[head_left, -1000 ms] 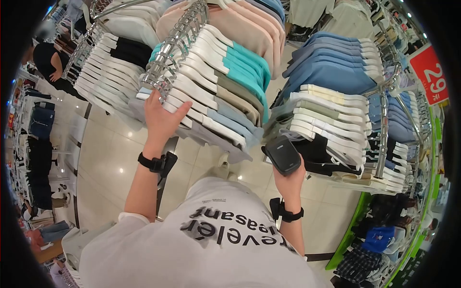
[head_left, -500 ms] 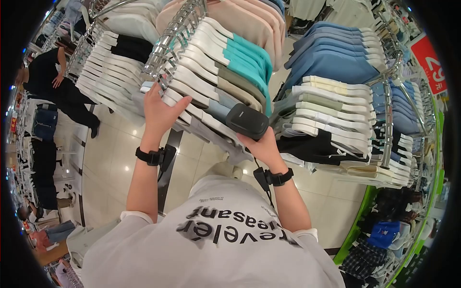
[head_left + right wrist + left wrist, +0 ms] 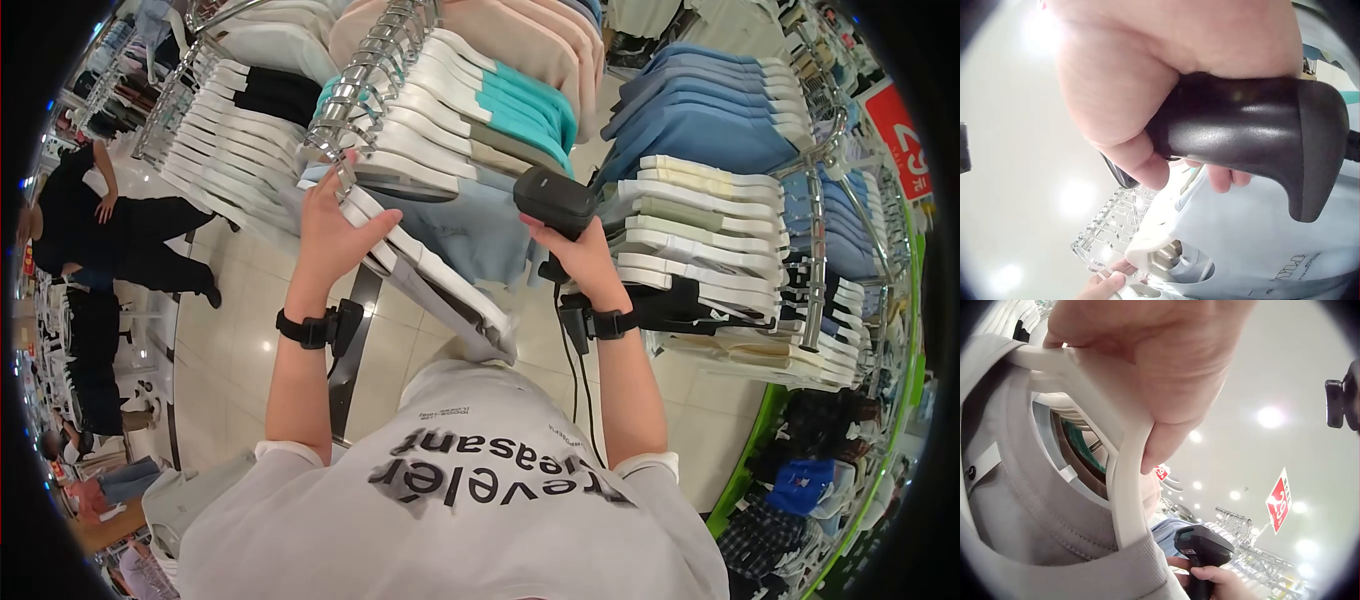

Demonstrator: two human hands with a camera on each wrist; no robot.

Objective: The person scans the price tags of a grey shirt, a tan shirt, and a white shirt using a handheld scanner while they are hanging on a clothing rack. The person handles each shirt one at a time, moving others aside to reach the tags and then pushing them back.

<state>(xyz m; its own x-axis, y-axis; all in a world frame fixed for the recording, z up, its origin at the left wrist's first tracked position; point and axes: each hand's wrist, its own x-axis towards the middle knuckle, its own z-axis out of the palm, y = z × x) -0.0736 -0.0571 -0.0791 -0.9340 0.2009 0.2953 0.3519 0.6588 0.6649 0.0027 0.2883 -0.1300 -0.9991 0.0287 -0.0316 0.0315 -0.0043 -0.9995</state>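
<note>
My left hand (image 3: 340,225) grips the white hangers at the near end of a chrome rack. In the left wrist view, the fingers and thumb close round a white hanger (image 3: 1127,494) that carries a grey shirt (image 3: 1085,534). My right hand (image 3: 588,265) holds a black handheld barcode scanner (image 3: 555,200) by its handle, head upward, with a cable hanging below. Just left of the scanner, a light blue shirt (image 3: 460,235) shows its printed front. A gap separates it from the near hangers. Lettering on this shirt (image 3: 1260,250) also appears in the right wrist view.
Turquoise shirts (image 3: 525,105) and pink ones (image 3: 480,35) hang farther along the chrome rack (image 3: 375,75). At right stands another rack with blue shirts (image 3: 700,115). A person in black (image 3: 120,225) is at the left. A red price sign (image 3: 900,140) stands far right.
My right hand moved the scanner left over the shirts, then back right and up. The near hangers swung toward me, exposing the light blue shirt's front. My left hand stayed at the rack's end.
</note>
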